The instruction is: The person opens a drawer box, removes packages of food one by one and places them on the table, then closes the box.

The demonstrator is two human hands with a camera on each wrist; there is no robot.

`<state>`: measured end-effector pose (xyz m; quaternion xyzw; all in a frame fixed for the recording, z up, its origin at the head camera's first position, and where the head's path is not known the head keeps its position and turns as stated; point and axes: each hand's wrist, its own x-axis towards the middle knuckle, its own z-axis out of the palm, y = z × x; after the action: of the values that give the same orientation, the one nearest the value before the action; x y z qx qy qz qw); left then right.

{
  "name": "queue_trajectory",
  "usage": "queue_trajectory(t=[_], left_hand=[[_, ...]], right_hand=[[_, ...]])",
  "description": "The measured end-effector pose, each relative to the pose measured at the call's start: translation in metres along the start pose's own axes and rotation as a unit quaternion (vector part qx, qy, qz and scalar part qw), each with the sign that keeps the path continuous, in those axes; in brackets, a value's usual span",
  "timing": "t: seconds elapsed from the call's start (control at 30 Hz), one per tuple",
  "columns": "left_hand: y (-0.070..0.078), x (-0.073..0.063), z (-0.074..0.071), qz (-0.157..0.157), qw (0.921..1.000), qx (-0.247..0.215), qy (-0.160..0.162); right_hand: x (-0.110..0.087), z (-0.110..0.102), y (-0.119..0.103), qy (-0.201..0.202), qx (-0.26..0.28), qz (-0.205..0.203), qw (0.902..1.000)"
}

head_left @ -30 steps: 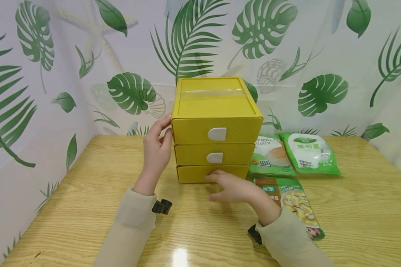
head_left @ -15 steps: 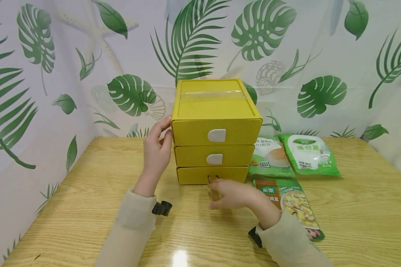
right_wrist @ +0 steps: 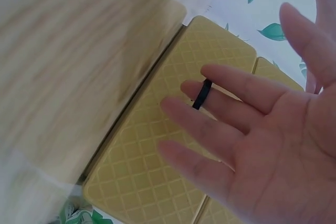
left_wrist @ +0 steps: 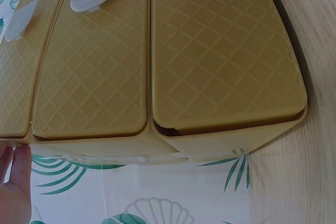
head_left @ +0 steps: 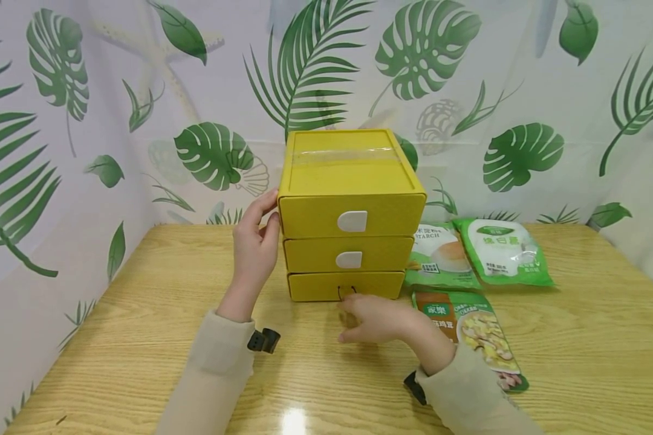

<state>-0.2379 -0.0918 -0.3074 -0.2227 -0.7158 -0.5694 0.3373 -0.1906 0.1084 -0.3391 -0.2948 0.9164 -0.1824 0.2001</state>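
Observation:
A yellow three-drawer box stands on the wooden table, its drawers all closed. The upper two drawers have white pull tabs; the bottom drawer carries a thin black loop. My left hand rests against the box's left side near the top, fingertips at the edge. In front of the bottom drawer is my right hand, palm turned away from the drawer. One of its fingers is hooked through the loop, and the other fingers are spread, touching or close to the drawer front. The thumb stays apart.
Right of the box lie a green starch bag and a green and white bag. A flat food pouch lies nearer, partly behind my right forearm. A leaf-patterned cloth rises behind the table.
My right hand has drawn slightly down and back from the drawer front, bringing the black loop into sight. My left hand has stayed on the box's side.

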Motion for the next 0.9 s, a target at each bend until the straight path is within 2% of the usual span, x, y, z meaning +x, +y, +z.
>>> queue_trajectory(t=[0.6,0.9], left_hand=[[-0.002,-0.001,0.000,-0.007,1.0000,0.005,0.000],[-0.002,-0.001,0.001,-0.007,1.0000,-0.001,0.002]], right_hand=[[-0.016,-0.007,-0.009,0.045,-0.025,-0.011,0.9986],[-0.032,-0.010,-0.006,0.067,-0.017,0.006,0.9976]])
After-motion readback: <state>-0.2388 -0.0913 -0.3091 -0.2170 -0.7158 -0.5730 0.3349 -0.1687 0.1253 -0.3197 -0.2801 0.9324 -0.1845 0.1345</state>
